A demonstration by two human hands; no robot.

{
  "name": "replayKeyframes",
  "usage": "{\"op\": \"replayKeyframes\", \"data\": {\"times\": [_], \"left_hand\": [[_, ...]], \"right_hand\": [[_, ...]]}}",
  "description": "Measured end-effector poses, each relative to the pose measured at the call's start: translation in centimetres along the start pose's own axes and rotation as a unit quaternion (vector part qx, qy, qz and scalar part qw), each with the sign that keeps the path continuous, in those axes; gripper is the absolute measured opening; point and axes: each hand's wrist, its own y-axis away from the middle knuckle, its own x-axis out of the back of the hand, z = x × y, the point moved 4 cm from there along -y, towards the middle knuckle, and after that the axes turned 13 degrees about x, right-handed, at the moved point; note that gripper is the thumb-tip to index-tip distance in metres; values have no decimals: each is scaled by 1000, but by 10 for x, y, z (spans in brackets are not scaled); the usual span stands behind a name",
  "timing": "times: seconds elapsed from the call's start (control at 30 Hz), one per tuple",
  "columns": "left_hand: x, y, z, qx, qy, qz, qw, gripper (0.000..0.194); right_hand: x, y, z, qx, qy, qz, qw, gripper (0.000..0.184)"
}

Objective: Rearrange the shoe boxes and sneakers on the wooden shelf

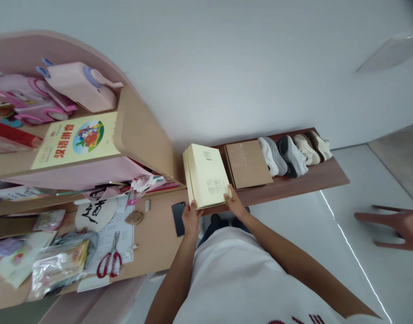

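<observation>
A pale yellow lidded box, by its shape a shoebox [208, 173], stands at the left end of a brown wooden shelf [314, 180], with printed labels on its upper face. My left hand [190, 219] grips its near left corner, and my right hand [234, 203] holds the near right corner, thumb on top. The undersides of the fingers are partly hidden by the box. Just right of it lies a brown cardboard box [249, 163]. Beyond that sit several shoes, among them a grey-and-white shoe [292, 157]. Close to my left hand, a black phone [178, 219] rests on the desk.
At left, the desk [159, 229] carries red-handled scissors [110, 261], papers and plastic packets. Above it, a shelf unit [142, 130] holds a yellow book [80, 139] and a pink toy car [34, 99]. A reddish-brown stool [400, 225] stands at the right.
</observation>
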Motion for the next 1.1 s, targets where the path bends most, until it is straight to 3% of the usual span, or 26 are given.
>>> {"op": "replayKeyframes", "data": {"times": [0.1,0.2,0.33,0.47,0.67,0.9,1.1], "left_hand": [[-1,8,3,-44,-41,36,998,40],[-1,14,10,-106,-103,80,986,43],[-3,19,20,-169,-211,125,955,40],[-8,25,24,-181,-235,136,945,34],[-18,29,17,-180,-160,116,964,32],[-23,27,12,-190,-198,56,960,31],[-8,-6,-2,-148,-161,24,976,20]], "right_hand": [[-1,1,-9,0,52,2,999,88],[-11,5,-20,-8,77,-38,996,91],[-25,10,-36,-15,49,-92,994,97],[-27,9,-46,-35,12,-97,995,100],[-24,-1,-51,-14,-26,-86,996,88],[-15,-3,-48,-22,-40,-82,996,68],[-16,-3,-52,2,-5,-37,999,68]]}}
